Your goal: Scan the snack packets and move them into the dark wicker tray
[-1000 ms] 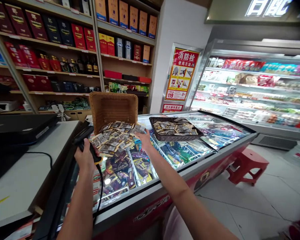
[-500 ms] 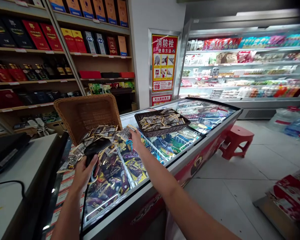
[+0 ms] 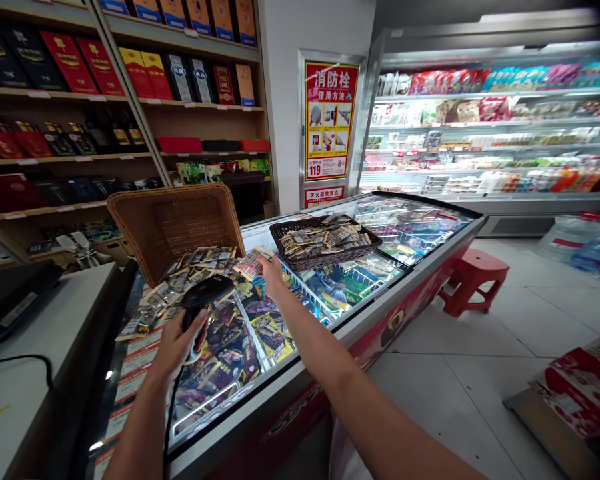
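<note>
My left hand [image 3: 184, 339] is wrapped round the handle of a black barcode scanner [image 3: 207, 291], whose head points toward the right. In my right hand [image 3: 271, 270] a small snack packet [image 3: 253, 264] is pinched, with a reddish glow across its face. The packet is just ahead of the scanner head. Beside it, a dark woven tray [image 3: 325, 260] holds many similar packets. A tan wicker basket [image 3: 175, 227] lies tipped on its side, with loose packets [image 3: 180, 283] spilling from its mouth onto the freezer's glass top.
The chest freezer [image 3: 330, 337] runs away to the right, with wrapped ice creams under its glass. At left stands a counter [image 3: 55, 347] with a black device. A red stool [image 3: 475, 277] and a red carton [image 3: 580, 387] are on the floor.
The scanner in my left hand has moved right and slightly up, closer to the packet. A reddish light now shows on the packet, which my right hand has kept nearly in place.
</note>
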{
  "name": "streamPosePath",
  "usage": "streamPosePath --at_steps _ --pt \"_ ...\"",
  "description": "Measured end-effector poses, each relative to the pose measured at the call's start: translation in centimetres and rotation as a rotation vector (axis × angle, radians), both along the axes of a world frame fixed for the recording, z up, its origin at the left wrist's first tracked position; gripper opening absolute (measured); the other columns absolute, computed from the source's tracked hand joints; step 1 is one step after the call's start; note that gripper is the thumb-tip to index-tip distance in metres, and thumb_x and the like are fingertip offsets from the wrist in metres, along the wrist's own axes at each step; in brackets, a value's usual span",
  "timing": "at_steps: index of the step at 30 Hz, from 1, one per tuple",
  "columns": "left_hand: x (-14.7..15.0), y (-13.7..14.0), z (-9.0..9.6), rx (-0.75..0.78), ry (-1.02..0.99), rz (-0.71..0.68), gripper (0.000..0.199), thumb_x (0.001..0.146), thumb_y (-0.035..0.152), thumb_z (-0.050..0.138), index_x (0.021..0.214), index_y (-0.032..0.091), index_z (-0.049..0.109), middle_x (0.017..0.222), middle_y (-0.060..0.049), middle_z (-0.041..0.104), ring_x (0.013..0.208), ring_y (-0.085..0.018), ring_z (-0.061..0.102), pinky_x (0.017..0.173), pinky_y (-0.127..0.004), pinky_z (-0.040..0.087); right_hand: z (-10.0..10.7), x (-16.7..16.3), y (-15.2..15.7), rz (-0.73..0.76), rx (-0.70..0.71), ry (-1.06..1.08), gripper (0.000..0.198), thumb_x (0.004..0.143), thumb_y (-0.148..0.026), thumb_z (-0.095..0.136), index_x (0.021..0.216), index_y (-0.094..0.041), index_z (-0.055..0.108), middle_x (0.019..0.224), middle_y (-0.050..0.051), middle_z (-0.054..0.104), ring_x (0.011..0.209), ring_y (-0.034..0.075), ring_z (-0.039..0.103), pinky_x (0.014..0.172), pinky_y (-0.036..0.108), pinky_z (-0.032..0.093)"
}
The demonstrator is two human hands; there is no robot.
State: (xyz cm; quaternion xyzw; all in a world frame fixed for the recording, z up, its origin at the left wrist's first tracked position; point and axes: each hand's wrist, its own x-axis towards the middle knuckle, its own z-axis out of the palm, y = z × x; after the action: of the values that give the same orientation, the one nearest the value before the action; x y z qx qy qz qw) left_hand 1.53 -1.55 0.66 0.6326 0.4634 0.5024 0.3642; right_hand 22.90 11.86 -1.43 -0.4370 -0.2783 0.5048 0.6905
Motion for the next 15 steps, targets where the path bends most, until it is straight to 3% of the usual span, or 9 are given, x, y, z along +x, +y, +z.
streamPosePath --at_steps 4,9,12,15 --pt "-0.3 0.3 -0.1 -0.059 0.035 -0.039 0.044 0.082 0.057 0.074 0.076 0.018 0.054 0.053 0.002 0.051 0.042 -0.010 0.044 0.043 -0.022 0.035 0.0 0.0 -0.2 0.026 0.003 -0.003 0.027 0.084 -0.035 0.069 0.108 -0.021 0.064 0.087 0.002 0.060 0.073 0.015 0.057 0.054 0.024 0.047" --pt "-1.4 0.8 -0.1 -0.109 0.009 -0.013 0.048 0.080 0.062 0.074 0.078 0.018 0.054 0.050 0.003 0.050 0.041 -0.010 0.043 0.041 -0.022 0.034 0.1 0.0 -0.2 0.025 -0.028 -0.044 0.024 0.088 -0.033 0.067 0.108 -0.022 0.065 0.071 -0.003 0.046 0.058 0.011 0.039 0.049 0.024 0.034" --pt "-2.5 1.2 0.3 -0.120 -0.128 0.098 0.055 0.069 0.066 0.081 0.081 0.018 0.056 0.055 0.002 0.055 0.041 -0.011 0.045 0.038 -0.023 0.035 0.0 -0.2 -0.1 0.062 -0.056 -0.019 0.023 0.086 -0.030 0.069 0.106 -0.021 0.062 0.065 -0.006 0.042 0.053 0.010 0.037 0.047 0.024 0.030" --pt "-3.5 1.7 0.9 -0.010 -0.344 0.267 0.056 0.067 0.066 0.084 0.087 0.019 0.059 0.065 0.000 0.060 0.045 -0.012 0.048 0.036 -0.025 0.037 -0.1 -0.6 -0.2 0.102 -0.077 0.003 0.017 0.086 -0.025 0.069 0.098 -0.021 0.058 0.060 -0.008 0.042 0.049 0.009 0.039 0.046 0.024 0.029"
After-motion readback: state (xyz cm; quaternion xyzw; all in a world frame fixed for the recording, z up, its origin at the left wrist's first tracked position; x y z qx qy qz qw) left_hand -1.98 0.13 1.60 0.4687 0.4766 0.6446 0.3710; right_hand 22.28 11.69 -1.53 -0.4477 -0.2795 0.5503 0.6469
